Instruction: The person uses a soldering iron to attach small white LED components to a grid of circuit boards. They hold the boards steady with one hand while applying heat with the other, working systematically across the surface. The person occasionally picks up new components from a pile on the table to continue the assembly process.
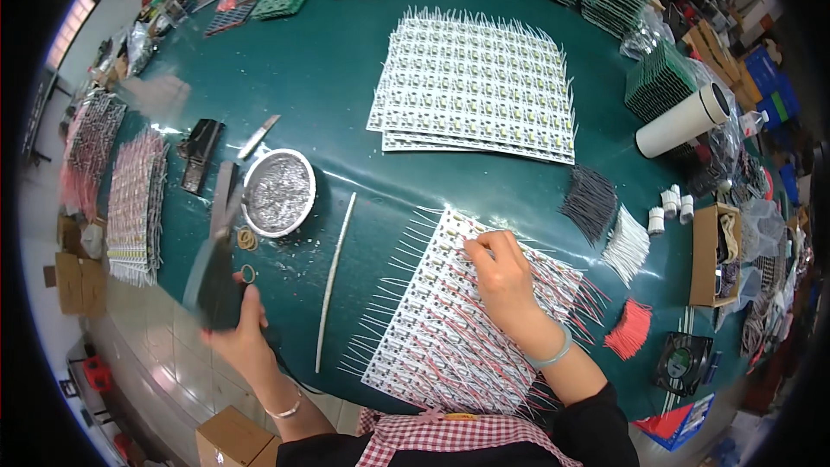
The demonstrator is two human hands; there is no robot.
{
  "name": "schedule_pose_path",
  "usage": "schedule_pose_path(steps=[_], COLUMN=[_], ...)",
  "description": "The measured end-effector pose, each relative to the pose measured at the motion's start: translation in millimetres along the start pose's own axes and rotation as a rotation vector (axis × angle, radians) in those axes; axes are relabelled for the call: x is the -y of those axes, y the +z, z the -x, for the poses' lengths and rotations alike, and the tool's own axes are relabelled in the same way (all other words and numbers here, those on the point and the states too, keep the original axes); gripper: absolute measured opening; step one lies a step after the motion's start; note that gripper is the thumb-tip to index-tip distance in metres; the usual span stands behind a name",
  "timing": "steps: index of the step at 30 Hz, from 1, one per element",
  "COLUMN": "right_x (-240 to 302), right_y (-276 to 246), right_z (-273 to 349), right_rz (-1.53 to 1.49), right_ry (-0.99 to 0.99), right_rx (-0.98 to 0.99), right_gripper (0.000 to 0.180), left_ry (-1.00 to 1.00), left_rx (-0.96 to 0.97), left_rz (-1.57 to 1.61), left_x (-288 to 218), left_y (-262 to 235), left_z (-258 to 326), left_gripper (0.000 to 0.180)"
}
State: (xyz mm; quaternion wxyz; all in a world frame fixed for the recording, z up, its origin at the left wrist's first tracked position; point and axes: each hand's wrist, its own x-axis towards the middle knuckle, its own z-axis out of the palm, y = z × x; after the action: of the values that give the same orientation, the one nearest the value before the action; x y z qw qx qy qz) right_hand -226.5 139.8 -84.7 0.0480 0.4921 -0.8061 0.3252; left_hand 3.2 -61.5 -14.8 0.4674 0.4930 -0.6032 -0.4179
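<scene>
Across the green surface (320, 78), a white board (428, 303) set with red and white wires lies askew in front of the person, and a stack (471, 86) of similar boards lies beyond it. Left of the board, a dark, blurred tool (216, 290) is in the left hand (242, 337), its fingers wrapped round it. The right hand (504, 281) is over the board, fingers curled; I cannot tell whether they pinch a wire. A white bowl (278, 154) stands beside the tool.

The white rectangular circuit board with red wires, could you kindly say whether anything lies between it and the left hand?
A thin white rod lies on the green table between left hand and board.
</scene>
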Motion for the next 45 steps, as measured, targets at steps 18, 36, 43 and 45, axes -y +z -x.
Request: schedule_pose_path(steps=[18,36,43,45], right_x=[11.3,5.9,7.8,7.4], right_y=[-54.6,7.0,6.8,7.2], right_z=[0.3,14.4,14.7,15.1], right_rz=[0.056,-0.020,0.010,0.015], right_ry=[0.053,-0.011,-0.003,-0.005], right_rx=[-0.100,-0.065,-0.043,-0.037], right_gripper=[0.021,0.032,0.033,0.033], left_ry=[-0.275,-0.265,-0.066,-0.100], left_rx=[0.299,0.566,0.580,0.657], left_rz=[0.214,0.054,-0.012,0.007], left_x=[-9.4,6.1,12.6,7.2], left_y=[20.2,22.4,28.8,31.3], left_z=[48.8,83.4,89.2,84.2], left_gripper=[0.037,0.039,0.019,0.018])
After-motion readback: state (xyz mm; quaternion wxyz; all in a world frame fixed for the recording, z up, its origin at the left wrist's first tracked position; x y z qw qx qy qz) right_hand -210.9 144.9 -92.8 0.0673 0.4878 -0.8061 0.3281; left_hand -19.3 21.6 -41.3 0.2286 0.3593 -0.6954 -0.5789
